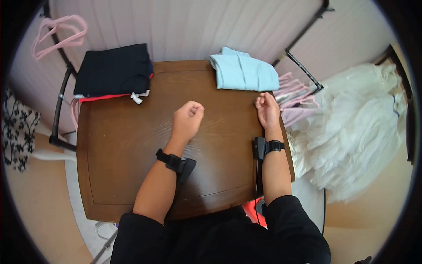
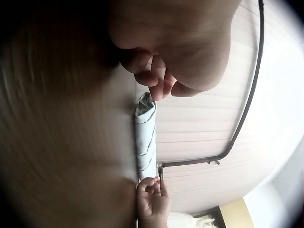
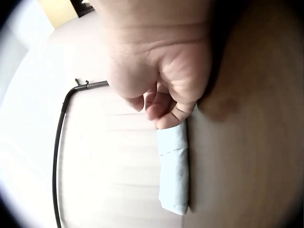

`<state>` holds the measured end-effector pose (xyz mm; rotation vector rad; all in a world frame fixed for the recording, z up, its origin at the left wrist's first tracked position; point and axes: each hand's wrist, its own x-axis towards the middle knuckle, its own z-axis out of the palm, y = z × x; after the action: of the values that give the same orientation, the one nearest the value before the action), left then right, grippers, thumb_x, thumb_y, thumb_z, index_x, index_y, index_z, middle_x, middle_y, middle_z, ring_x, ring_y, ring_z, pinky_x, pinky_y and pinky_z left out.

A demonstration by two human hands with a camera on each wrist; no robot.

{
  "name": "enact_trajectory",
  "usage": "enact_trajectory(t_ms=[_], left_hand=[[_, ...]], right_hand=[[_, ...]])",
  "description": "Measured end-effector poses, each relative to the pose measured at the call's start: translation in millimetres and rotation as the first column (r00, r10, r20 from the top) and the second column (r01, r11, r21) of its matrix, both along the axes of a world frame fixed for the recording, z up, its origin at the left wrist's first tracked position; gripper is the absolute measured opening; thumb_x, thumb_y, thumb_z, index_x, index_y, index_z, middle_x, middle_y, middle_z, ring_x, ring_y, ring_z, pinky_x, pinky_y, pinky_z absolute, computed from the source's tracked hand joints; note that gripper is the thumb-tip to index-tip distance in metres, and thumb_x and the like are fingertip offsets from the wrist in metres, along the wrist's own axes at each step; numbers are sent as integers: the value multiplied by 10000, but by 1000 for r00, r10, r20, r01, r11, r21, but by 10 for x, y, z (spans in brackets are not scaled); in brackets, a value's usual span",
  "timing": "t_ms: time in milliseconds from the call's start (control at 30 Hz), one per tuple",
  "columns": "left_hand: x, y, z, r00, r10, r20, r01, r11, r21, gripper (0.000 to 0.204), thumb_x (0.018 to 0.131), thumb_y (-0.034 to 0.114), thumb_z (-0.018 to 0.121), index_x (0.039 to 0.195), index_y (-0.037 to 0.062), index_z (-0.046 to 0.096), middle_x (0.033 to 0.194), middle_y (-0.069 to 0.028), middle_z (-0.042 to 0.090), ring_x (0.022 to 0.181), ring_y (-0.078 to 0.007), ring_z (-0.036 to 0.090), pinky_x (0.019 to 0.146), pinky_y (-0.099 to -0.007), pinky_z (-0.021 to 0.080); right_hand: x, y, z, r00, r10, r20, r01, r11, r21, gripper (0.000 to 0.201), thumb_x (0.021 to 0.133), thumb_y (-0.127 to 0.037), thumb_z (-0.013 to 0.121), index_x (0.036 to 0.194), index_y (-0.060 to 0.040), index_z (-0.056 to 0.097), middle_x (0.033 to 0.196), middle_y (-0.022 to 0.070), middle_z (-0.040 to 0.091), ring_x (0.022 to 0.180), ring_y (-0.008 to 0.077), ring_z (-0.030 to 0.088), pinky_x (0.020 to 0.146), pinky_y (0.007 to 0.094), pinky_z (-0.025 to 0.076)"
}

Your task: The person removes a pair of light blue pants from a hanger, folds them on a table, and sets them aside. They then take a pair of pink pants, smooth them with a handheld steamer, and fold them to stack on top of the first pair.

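Over the middle of the brown wooden table, my left hand (image 1: pixel 187 120) has its fingers loosely curled and holds nothing. My right hand (image 1: pixel 268 110) is at the table's right side, palm partly up, fingers loosely bent around nothing. Just beyond that hand lies a folded light blue cloth garment (image 1: pixel 244 70), on the far right corner of the table. In the right wrist view the fingertips overlap the near end of the blue garment (image 3: pixel 174 171). The left wrist view shows the same garment (image 2: pixel 146 137) as a thick folded bundle between both hands.
A stack of folded dark clothes (image 1: pixel 113 70), with red and white layers below, lies at the table's (image 1: pixel 132 167) far left. Pink hangers (image 1: pixel 59 35) hang on a black rack at left; more pink hangers (image 1: pixel 299 94) are at right. A white ruffled dress (image 1: pixel 351 127) stands beyond them.
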<state>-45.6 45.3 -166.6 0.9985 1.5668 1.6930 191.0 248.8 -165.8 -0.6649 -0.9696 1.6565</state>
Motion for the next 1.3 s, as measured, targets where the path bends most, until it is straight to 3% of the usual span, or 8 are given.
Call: enact_trajectory(t_ms=[67,233,433,700,767,867,1233,1300], left_hand=[[-12,25,-21,1000,12,13,-12,1000,17,99,926,83,599,877,6,638,717,10,594,676,-51,552,624,-201,436],[-39,0,-79,998,-7,-66,9,1000,26,114,936,98,599,864,17,633,701,47,542,627,-24,469,566,-193,371],[-37,-78,-35,999,-20,-42,21,999,26,154,955,121,591,829,38,622,659,92,457,569,7,366,498,-190,260],[-19,-66,-17,999,-18,-48,18,1000,-2,188,971,128,578,811,36,615,602,113,379,510,12,287,462,-212,184],[-21,-59,-6,998,-13,-54,13,1000,-4,190,971,126,576,810,33,613,601,113,377,507,13,283,462,-213,181],[-9,-64,-7,999,-9,-44,8,999,-32,185,968,122,574,809,34,612,601,111,380,505,12,282,463,-213,181],[-20,-71,39,997,-47,-63,40,994,-102,178,955,110,593,803,17,608,670,99,429,618,-3,346,553,-197,257],[-24,-50,-10,994,-47,-95,41,997,-71,169,961,110,578,819,23,606,630,103,397,557,5,308,504,-204,211]], right_hand=[[17,-179,72,994,71,82,-72,997,9,224,996,-177,558,810,-52,559,614,-11,410,559,110,439,511,247,343],[76,-231,143,991,-54,124,60,997,-43,334,983,-242,572,700,-122,442,549,-53,318,413,59,268,378,242,173],[417,148,157,839,-543,29,543,834,-97,265,910,-136,529,664,-137,432,573,-35,351,397,75,296,361,258,194],[1013,829,-7,610,-792,15,767,585,-264,231,857,-114,534,649,-117,434,565,-2,389,396,123,365,356,284,231],[1246,1132,-238,692,-721,-40,697,681,-224,140,871,-140,534,771,-47,499,710,67,496,549,162,500,454,282,393],[1262,1265,-230,701,-706,-102,624,676,-392,373,941,-184,518,1197,70,426,1241,212,487,1161,320,501,1014,413,443],[1395,1522,-285,788,-612,-64,474,670,-572,632,935,-250,563,1437,-20,255,1390,146,371,1324,318,372,1085,532,337],[1487,1644,-433,773,-631,67,563,634,-530,495,940,-256,568,1318,-8,368,1245,146,476,1147,287,510,966,480,464]])
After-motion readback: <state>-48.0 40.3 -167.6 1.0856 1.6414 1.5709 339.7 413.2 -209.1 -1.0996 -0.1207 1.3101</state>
